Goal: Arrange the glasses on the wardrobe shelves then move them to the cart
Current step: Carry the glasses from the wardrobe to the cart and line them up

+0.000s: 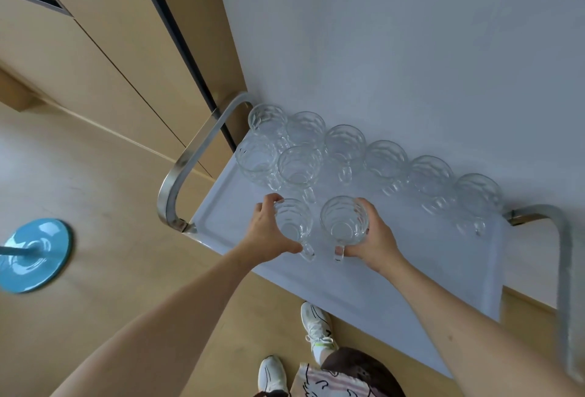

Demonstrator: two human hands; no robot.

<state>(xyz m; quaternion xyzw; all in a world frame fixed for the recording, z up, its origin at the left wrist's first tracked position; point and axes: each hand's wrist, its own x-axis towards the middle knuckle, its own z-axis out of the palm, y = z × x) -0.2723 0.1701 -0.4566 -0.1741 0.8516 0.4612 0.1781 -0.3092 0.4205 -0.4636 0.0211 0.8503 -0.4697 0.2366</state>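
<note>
At the far left of the cart (348, 286), on the wooden floor, stands a round blue base (34, 255) with a pole coming out of it. Nearer to the cart, a curved metal handle (186, 168) rises at the cart's left end, and behind it are the beige wardrobe doors (104, 48).

On the cart's pale top, close to this left handle, three glass mugs (275, 149) stand together in a small group. From there a row of glass mugs (386, 159) runs along the back edge of the cart, against the white wall (411, 32), toward the right handle (563, 257); the mugs seem to touch or nearly touch each other, but the clear glass makes this hard to judge.

In front of the group, the left hand (269, 235) is curled around the left mug (294, 225), the thumb near its handle. Just beside it, the right hand (373, 241) grips the right mug (345, 221), the fingers wrapped around its side. Both mugs are upright over the middle of the cart's top, a little apart from each other; whether they rest on the surface cannot be told.

Below the cart's front edge are two white sneakers (316, 330) on the floor.
</note>
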